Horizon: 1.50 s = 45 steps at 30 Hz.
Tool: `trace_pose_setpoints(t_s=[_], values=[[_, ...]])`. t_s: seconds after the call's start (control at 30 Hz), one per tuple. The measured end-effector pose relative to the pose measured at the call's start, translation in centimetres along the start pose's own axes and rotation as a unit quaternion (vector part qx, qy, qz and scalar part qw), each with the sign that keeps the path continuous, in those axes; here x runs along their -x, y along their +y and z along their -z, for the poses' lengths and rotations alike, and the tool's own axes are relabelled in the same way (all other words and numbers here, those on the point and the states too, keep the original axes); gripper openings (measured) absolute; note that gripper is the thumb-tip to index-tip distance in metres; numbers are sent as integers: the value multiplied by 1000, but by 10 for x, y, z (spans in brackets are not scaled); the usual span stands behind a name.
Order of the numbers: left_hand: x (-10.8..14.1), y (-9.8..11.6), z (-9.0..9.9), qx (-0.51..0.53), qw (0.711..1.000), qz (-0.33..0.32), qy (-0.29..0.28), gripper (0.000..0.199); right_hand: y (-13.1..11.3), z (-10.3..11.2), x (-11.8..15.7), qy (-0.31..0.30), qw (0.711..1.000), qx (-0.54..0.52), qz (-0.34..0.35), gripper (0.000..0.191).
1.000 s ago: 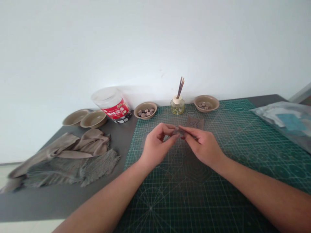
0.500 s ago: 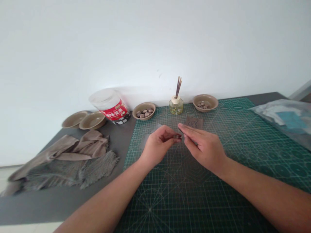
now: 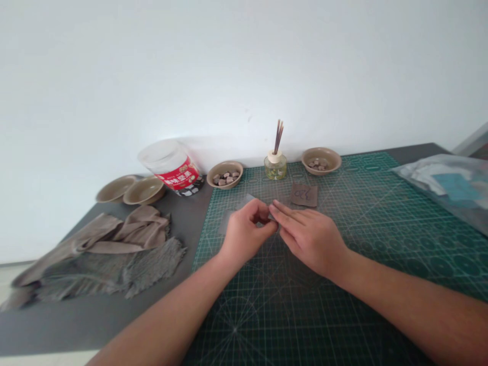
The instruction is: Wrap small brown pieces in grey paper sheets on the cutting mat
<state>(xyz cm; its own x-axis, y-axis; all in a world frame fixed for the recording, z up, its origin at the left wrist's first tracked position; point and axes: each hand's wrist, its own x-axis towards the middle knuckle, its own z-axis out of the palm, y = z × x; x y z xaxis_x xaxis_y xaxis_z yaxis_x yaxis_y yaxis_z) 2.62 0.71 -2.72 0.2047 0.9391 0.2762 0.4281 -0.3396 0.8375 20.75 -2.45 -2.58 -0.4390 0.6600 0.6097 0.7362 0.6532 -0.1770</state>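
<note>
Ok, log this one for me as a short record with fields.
Left hand: curled, fingertips meeting right hand's; anything held unclear
Right hand: fingers extended, close together
Under hands: green mat
Beyond hands: brown square, diffuser between stone bowls
Left side: tub, two bowls, cloths
Right side: plastic bag

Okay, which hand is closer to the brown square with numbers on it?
Your right hand. It's just below the brown square in the picture; your left hand is farther off, down and to its left.
</note>
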Motion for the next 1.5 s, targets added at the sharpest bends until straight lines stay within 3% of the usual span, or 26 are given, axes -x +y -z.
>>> trace_pose_setpoints(t_s=[0.37, 0.93, 1.07, 1.2, 1.33, 1.4, 1.5], values=[[4, 1, -3, 70, 997, -5, 26, 12, -2, 1, 0, 23, 999, 44, -2, 38], [3, 2, 0, 55, 998, -34, 22, 19, -3, 7, 1, 0, 999, 43, 21, 41], [4, 0, -1, 68, 997, -43, 16, 15, -4, 6, 0, -1, 996, -65, -66, 41], [3, -3, -3, 70, 996, -61, 14, 15, -1, 1, -1, -13, 967, -195, -166, 40], [2, -1, -2, 15, 995, -95, 33, 14, 8, -1, -2, -32, 944, -234, -229, 35], [1, 1, -1, -31, 994, -100, 40, 17, 10, 0, -1, -26, 950, -209, -231, 36], [1, 1, 0, -69, 992, -95, 35, 21, 7, 3, 0, -5, 977, -148, -152, 41]])
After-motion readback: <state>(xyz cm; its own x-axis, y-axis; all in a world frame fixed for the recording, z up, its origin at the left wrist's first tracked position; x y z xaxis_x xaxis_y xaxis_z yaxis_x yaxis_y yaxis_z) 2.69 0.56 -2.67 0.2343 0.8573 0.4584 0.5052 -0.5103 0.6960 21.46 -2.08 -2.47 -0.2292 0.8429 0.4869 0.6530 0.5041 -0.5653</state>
